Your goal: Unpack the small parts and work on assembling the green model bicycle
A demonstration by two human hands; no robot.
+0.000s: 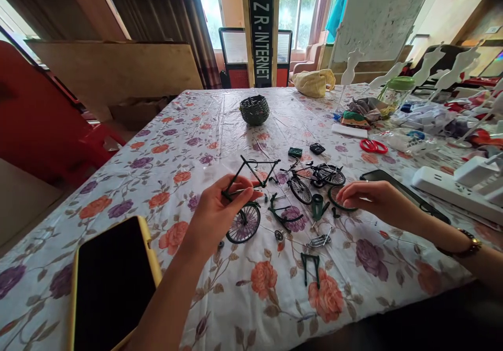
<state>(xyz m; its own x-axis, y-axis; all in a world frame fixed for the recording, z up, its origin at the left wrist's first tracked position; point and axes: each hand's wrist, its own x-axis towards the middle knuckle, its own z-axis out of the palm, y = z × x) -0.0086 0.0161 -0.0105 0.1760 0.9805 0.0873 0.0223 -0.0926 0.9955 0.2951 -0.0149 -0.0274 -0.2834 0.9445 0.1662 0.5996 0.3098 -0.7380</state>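
Observation:
My left hand (230, 199) pinches a small dark bicycle frame (257, 175) that has a wheel (244, 223) at its lower end. To the right, my right hand (363, 196) is over a loose wheel (338, 199), fingers bent; its fingertips overlap the rim, and its grip is unclear. Between the hands lie an assembled toy bicycle (310, 178), a curved green part (285, 214) and a dark green piece (318, 206). Nearer me are a silver part (320, 241), a green U-shaped part (310, 268) and a small round part (279, 236).
A yellow-cased phone (113, 283) lies at the near left. Beyond the parts stands a woven basket (254, 111). Toward the right are red scissors (373, 146), a dark phone (404, 191), a power strip (451, 191) and piled fabric (428, 115) among white mannequins.

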